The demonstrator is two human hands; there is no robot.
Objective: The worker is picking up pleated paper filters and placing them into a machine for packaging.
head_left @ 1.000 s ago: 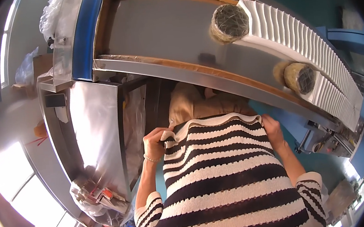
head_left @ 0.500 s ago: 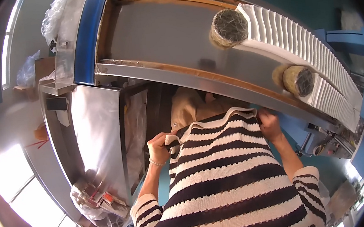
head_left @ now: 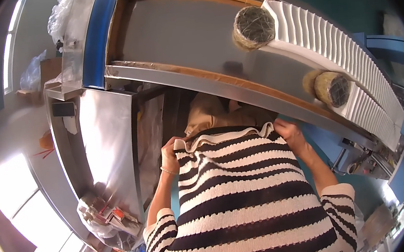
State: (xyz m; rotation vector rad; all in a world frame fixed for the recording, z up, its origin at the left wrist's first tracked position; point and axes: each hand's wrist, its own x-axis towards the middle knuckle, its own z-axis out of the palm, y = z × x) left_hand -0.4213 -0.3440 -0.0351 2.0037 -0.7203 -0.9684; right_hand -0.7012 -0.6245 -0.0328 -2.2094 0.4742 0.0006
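Note:
My left hand [head_left: 169, 155] and my right hand [head_left: 291, 135] each pinch the hem of my black-and-cream striped sweater [head_left: 238, 191] at its two corners. The hem is stretched level between them, just below the edge of a long steel work table [head_left: 193, 43]. A thin bracelet circles my left wrist. Tan trousers [head_left: 211, 117] show beyond the hem. Two round straw-coloured discs lie on the table, one [head_left: 253, 27] at the top and one [head_left: 332, 87] to the right, both against a white ribbed conveyor belt [head_left: 331, 43].
A shiny steel side panel [head_left: 108, 150] stands to my left, with a clear bag of small items [head_left: 106, 217] at its foot. Plastic bags [head_left: 60, 22] sit at the table's far left end. Blue machine framing [head_left: 363, 158] lies to the right. Bright windows fill the lower left.
Both hands have pulled the sweater hem outward and straightened it; the left hand shifted slightly left and down along the hem. The discs on the table look unmoved.

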